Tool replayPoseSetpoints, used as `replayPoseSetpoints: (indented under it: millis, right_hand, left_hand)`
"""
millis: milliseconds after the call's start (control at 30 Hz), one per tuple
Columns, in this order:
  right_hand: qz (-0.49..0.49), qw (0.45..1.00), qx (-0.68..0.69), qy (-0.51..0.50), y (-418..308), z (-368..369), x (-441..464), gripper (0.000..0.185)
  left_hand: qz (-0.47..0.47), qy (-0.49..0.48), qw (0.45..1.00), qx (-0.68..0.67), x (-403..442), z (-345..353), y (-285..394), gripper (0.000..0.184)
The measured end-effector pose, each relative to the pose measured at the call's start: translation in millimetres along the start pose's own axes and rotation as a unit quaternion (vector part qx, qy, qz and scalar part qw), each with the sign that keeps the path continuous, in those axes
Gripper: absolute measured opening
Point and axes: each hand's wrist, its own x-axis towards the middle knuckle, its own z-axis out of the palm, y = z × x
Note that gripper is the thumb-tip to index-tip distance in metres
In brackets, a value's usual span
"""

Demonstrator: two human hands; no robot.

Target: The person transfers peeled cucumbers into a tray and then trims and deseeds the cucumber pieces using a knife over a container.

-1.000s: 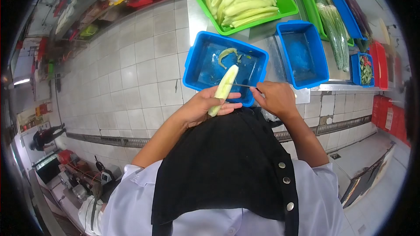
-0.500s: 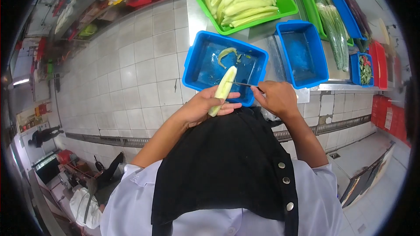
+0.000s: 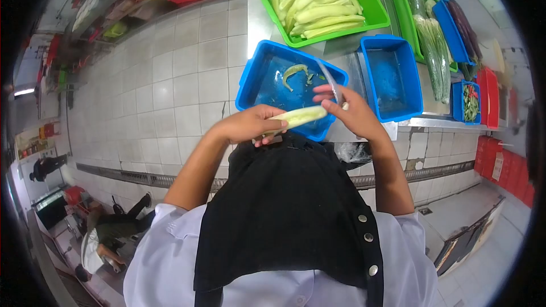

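My left hand [image 3: 250, 125] is closed around one end of a pale green, peeled cucumber piece [image 3: 302, 115], its scooped inner side partly showing. A knife [image 3: 329, 77] is in my right hand [image 3: 354, 115], the shiny blade pointing up and away from me; the handle is mostly hidden in the palm. Fingers of that hand are at the far end of the cucumber piece. Both hands are over the near edge of a blue tub [image 3: 254, 74], in which a curved green strip [image 3: 294, 72] and small scraps lie.
A green tub [image 3: 380, 16] of peeled cucumber pieces [image 3: 324, 11] stands behind. To the right are another blue tub [image 3: 414, 79], wrapped long vegetables [image 3: 435, 62] and a small blue tub [image 3: 458, 108] of chopped bits. A person [image 3: 108, 239] is at lower left.
The cucumber piece has turned from nearly upright to almost level, pointing right. My right hand has raised the knife away from its cut face, and the blade now points upward.
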Motion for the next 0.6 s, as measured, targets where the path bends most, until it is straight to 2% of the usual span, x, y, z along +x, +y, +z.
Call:
replayPoseSetpoints:
  millis: [33,67,100,167,200,233,300,333,367,433,467,500,533,567,600]
  right_hand:
    - [0.033,0.993,0.056,-0.102,-3,1,4,0.036]
    - [0.046,0.989,0.010,-0.143,-9,2,6,0.032]
    - [0.043,0.988,0.005,-0.151,-8,6,7,0.032]
    - [0.104,0.980,0.036,-0.164,-6,15,10,0.032]
    - [0.116,0.982,0.055,-0.136,-18,18,10,0.034]
    - [0.114,0.982,0.049,-0.143,-19,25,8,0.034]
    - [0.173,0.956,0.236,-0.029,-16,40,2,0.032]
    - [0.164,0.947,0.274,-0.033,-20,47,3,0.035]
    - [0.166,0.948,0.269,-0.038,-24,56,3,0.035]
    - [0.142,0.959,0.245,-0.025,-34,71,3,0.032]
    - [0.131,0.980,0.142,-0.054,-44,70,2,0.033]
    - [0.132,0.980,0.140,-0.057,-46,69,1,0.033]
    - [0.015,0.999,0.039,-0.016,-47,67,-2,0.034]
    - [-0.103,0.992,-0.063,0.024,-48,63,-6,0.035]
    - [-0.070,0.993,-0.095,0.008,-66,47,-11,0.033]
  left_hand:
    - [-0.009,-0.039,0.997,0.073,-3,-3,9,0.034]
    - [-0.013,-0.046,0.993,0.104,-7,-4,22,0.037]
    - [-0.009,-0.039,0.994,0.099,-11,-5,28,0.037]
    - [0.031,0.031,0.998,0.051,-17,-11,36,0.041]
    - [0.054,0.050,0.997,0.018,-22,-22,40,0.049]
    - [0.060,0.057,0.997,0.013,-19,-33,38,0.049]
    - [0.196,0.157,0.947,-0.201,-8,-48,27,0.059]
    - [0.255,0.211,0.936,-0.118,1,-35,28,0.058]
    - [0.257,0.214,0.934,-0.124,11,-23,28,0.058]
    - [0.356,0.134,0.882,-0.279,27,3,30,0.050]
    - [0.363,0.145,0.863,-0.320,26,12,35,0.042]
    - [0.364,0.147,0.861,-0.323,24,12,38,0.042]
    - [0.331,0.142,0.861,-0.360,24,11,40,0.039]
    - [0.298,0.137,0.858,-0.396,24,9,40,0.037]
    - [0.308,0.132,0.868,-0.366,28,1,35,0.033]
